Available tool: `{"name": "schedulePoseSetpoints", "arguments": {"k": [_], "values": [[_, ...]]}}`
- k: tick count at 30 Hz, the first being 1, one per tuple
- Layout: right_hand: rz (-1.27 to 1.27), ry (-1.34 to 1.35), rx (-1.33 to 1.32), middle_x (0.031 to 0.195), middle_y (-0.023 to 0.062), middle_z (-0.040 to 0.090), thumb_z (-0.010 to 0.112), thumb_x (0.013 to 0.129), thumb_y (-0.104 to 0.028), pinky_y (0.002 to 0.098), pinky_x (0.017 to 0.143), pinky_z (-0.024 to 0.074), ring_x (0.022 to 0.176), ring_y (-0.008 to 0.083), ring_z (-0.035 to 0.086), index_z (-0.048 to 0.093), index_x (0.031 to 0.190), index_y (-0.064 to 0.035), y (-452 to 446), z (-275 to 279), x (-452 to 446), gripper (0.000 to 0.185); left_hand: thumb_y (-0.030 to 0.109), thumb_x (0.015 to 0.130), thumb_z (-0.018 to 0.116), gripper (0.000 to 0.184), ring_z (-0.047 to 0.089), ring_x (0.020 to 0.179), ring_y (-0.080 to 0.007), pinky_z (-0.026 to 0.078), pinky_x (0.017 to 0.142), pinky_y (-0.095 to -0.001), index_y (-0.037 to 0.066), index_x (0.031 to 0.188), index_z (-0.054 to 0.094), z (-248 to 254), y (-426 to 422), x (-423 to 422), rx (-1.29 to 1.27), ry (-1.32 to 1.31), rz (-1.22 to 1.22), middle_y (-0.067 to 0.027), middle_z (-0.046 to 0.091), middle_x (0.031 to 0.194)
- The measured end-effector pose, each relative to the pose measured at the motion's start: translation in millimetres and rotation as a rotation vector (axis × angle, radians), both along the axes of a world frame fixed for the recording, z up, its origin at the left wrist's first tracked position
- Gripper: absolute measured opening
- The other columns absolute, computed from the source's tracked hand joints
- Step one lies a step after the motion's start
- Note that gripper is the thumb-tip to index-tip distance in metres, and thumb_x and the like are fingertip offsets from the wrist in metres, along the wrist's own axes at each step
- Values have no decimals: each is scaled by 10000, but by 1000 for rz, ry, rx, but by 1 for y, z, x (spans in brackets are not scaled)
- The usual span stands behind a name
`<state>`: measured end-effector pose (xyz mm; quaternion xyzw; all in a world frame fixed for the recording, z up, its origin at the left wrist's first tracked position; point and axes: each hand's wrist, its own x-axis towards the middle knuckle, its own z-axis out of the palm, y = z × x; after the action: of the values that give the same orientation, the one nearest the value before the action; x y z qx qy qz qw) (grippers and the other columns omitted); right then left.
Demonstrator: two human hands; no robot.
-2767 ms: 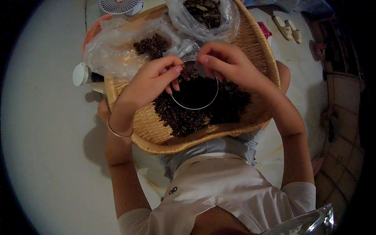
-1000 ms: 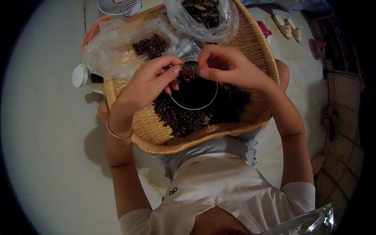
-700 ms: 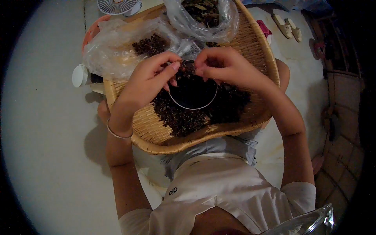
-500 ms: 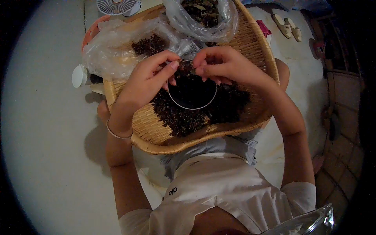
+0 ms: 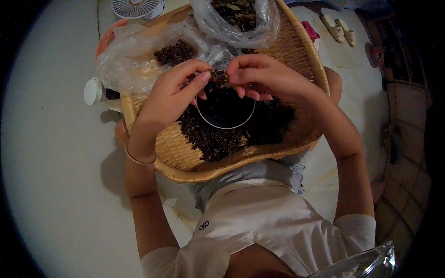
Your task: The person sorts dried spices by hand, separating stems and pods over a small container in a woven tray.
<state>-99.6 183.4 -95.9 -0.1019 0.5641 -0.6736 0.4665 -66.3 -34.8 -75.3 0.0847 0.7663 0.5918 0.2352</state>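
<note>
Between my two hands is a small brown clump of dried plant material (image 5: pixel 219 78), held above a dark bowl with a pale rim (image 5: pixel 225 128). My left hand (image 5: pixel 178 90) pinches its left side between thumb and forefinger. On the other side, the thumb and forefinger of my right hand (image 5: pixel 262 76) are closed on the clump, with the other fingers curled below. The bowl stands in a woven basket (image 5: pixel 174 160) on my lap. Dark loose dried bits (image 5: pixel 211 143) lie around the bowl, with a darker heap (image 5: pixel 276 120) to its right. The bowl's contents are too dark to make out.
A clear plastic bag (image 5: pixel 118 69) with a brown crumbly pile (image 5: pixel 175 52) lies at the basket's far left. Another bag (image 5: pixel 266 37) holds dried leaves. Beyond are a white fan (image 5: pixel 134 7), a white-lidded container (image 5: pixel 92 91) and pale slippers (image 5: pixel 338 30).
My right fingers have shifted slightly at the clump, and more of it shows between the hands. The whole view has moved a little; the basket and bowl stay in place.
</note>
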Motion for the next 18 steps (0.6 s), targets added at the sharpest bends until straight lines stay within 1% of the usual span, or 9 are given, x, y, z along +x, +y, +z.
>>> {"name": "schedulePoseSetpoints", "arguments": {"k": [7, 18], "values": [[-14, -57, -10, 647, -2, 542, 529, 821, -256, 161, 359, 298, 474, 40, 458, 540, 849, -94, 0, -1, 0, 165, 163, 876, 501, 178, 535, 648, -72, 424, 531, -201, 20, 975, 536, 0, 1, 0, -44, 51, 28, -17, 535, 802], [15, -51, -45, 646, 0, 543, 518, 833, -246, 170, 350, 307, 472, 39, 455, 546, 850, -80, 0, -7, -2, 170, 163, 877, 497, 183, 526, 648, -72, 426, 536, -203, 10, 971, 532, -3, 1, -2, -40, 45, 2, -23, 526, 791]]}}
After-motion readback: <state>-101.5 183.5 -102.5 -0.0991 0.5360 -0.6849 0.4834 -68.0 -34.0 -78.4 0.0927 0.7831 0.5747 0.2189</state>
